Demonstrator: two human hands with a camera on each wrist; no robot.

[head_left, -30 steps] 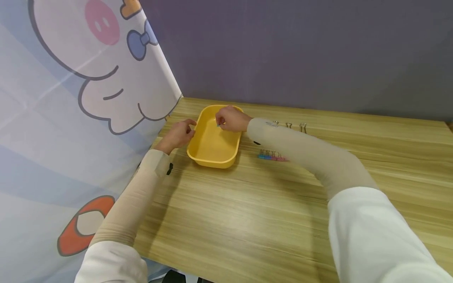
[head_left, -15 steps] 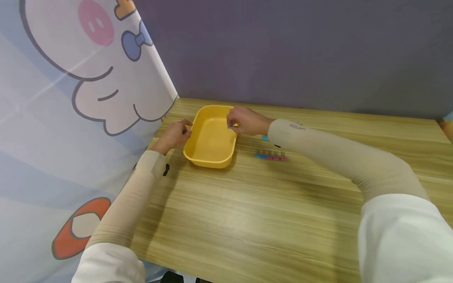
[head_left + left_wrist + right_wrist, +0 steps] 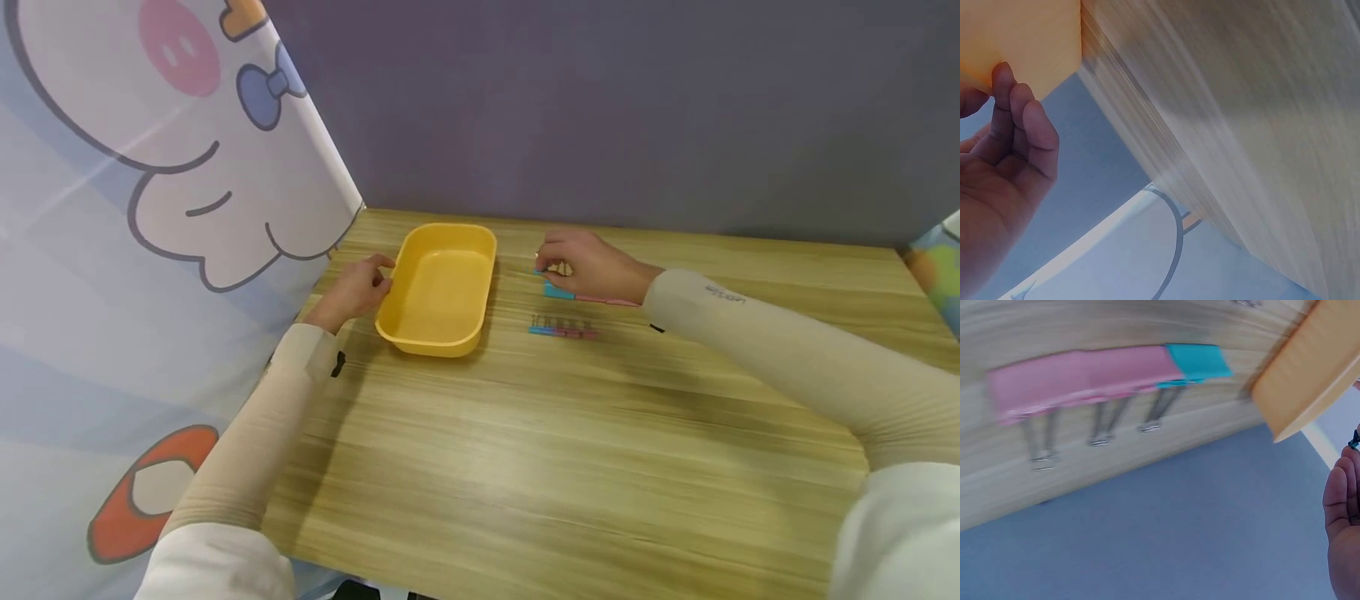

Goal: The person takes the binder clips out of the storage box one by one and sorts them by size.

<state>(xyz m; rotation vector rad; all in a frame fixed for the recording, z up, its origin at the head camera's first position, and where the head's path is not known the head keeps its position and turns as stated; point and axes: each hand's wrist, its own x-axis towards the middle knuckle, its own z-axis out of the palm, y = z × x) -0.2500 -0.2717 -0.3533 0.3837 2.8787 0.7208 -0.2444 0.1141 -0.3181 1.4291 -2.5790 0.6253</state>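
At the left rim of the yellow plastic tray (image 3: 435,343), my left hand (image 3: 352,292) pinches the edge with its thumb and fingers; the left wrist view shows the fingertips against the tray's wall (image 3: 1041,37). To the tray's right, my right hand (image 3: 588,262) pinches a small blue binder clip (image 3: 538,272), mostly hidden by the fingers. Only a bit of this clip (image 3: 1354,443) shows in the right wrist view. Just below that hand lies a row of larger binder clips, a blue one (image 3: 558,290) and pink ones (image 3: 1041,387), partly covered by the hand.
Nearer on the wooden table (image 3: 480,467) stands a row of smaller blue (image 3: 542,331) and pink binder clips (image 3: 577,333). A dark grey partition (image 3: 600,108) rises behind the table. A cartoon-printed cloth (image 3: 90,333) hangs along the left side.
My right hand has moved right from over the tray to above the larger clips, still pinching the small blue clip. The left hand stays at the tray's rim. The head view has shifted slightly right.
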